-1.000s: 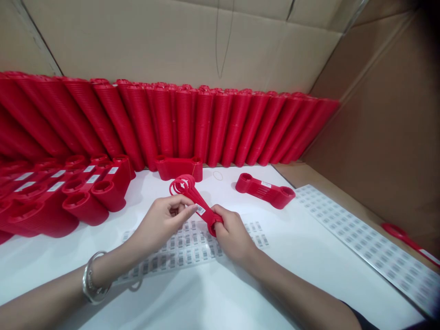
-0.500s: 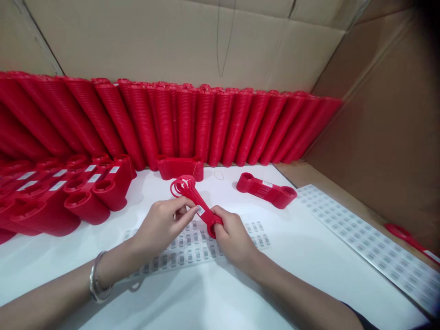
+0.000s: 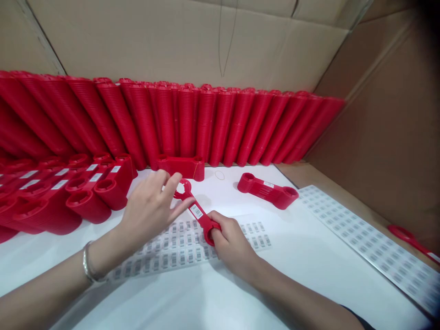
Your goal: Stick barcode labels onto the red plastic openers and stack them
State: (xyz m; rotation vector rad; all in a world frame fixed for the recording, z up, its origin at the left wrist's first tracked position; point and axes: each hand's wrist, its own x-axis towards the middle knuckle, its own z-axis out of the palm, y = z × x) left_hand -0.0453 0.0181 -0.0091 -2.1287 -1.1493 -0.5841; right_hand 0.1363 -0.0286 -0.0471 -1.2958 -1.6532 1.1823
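Observation:
My right hand point(image 3: 235, 240) grips the lower ring end of a red plastic ring wrench point(image 3: 205, 222), its thumb over the ring. A white barcode label point(image 3: 196, 211) sits on the wrench's flat handle, and the far ring points up and left. Whether more wrenches are stacked beneath it I cannot tell. Beside that far ring, my left hand point(image 3: 147, 199) is raised with thumb and fingers apart, holding nothing. Under both hands lies a sheet of barcode labels point(image 3: 173, 259), partly covered by them.
Tall stacks of red wrenches point(image 3: 185, 121) line the cardboard wall point(image 3: 165, 41). Labelled stacks point(image 3: 80, 201) fill the left side. Two short bundles point(image 3: 263, 190) point(image 3: 182, 167) lie behind my hands, near a rubber band point(image 3: 219, 175). Another label sheet point(image 3: 364, 243) is at right.
My left hand has let go at the label, moved left and spread its fingers. Several wrench rings were fanned out at the far end; now they look lined up, with the label facing up.

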